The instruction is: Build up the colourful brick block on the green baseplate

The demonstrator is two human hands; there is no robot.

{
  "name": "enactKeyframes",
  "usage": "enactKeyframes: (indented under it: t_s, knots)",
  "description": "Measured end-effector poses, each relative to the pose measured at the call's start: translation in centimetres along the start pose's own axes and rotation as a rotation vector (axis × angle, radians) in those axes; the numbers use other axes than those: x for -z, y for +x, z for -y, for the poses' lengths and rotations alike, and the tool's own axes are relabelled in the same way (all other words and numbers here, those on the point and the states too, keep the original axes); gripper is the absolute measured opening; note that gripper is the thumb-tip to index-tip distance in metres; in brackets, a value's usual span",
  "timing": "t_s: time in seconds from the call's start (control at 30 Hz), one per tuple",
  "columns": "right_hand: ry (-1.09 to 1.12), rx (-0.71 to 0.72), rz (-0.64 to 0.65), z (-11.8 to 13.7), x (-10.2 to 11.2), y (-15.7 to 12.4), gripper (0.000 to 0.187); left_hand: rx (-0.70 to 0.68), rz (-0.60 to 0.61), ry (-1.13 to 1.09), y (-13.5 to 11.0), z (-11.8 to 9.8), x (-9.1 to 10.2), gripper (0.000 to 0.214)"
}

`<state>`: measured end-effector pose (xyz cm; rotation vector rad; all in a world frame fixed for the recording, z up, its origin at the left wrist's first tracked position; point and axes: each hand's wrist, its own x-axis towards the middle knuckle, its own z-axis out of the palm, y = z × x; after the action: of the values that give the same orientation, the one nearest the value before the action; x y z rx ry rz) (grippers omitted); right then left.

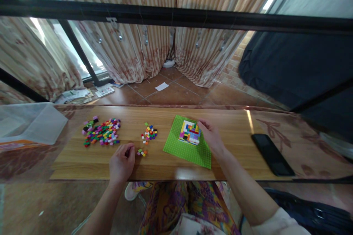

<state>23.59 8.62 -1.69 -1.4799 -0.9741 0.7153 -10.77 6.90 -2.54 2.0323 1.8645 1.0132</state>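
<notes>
A green baseplate [172, 141] lies on the wooden board, turned at a slight angle. On it stands a square build of toy bricks [189, 133], with white sides and a many-coloured top. My right hand [211, 136] is at the build's right side, thumb and fingertips pinched together at its upper right corner; anything between them is too small to make out. My left hand [122, 162] rests near the board's front edge with its fingers curled; what they hold, if anything, is hidden. Just right of it lies a small cluster of loose bricks [142, 152].
Another group of loose bricks [149, 133] lies left of the baseplate, and a larger pile [103, 132] spreads farther left. A translucent plastic bin [33, 123] stands at the far left. A black phone [273, 155] lies at the right. A dark metal bar [176, 16] crosses beyond the table.
</notes>
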Motion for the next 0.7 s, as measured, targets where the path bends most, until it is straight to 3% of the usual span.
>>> enactKeyframes:
  t_s: [0.17, 0.7]
  knots:
    - [-0.031, -0.062, 0.065, -0.04, -0.4, -0.41, 0.046, -0.005, -0.001, -0.004, 0.04, -0.21, 0.14, 0.026]
    - [-0.118, -0.019, 0.091, 0.48, -0.38, 0.05, 0.035, 0.01, 0.001, 0.003, 0.06, -0.39, 0.14, 0.027]
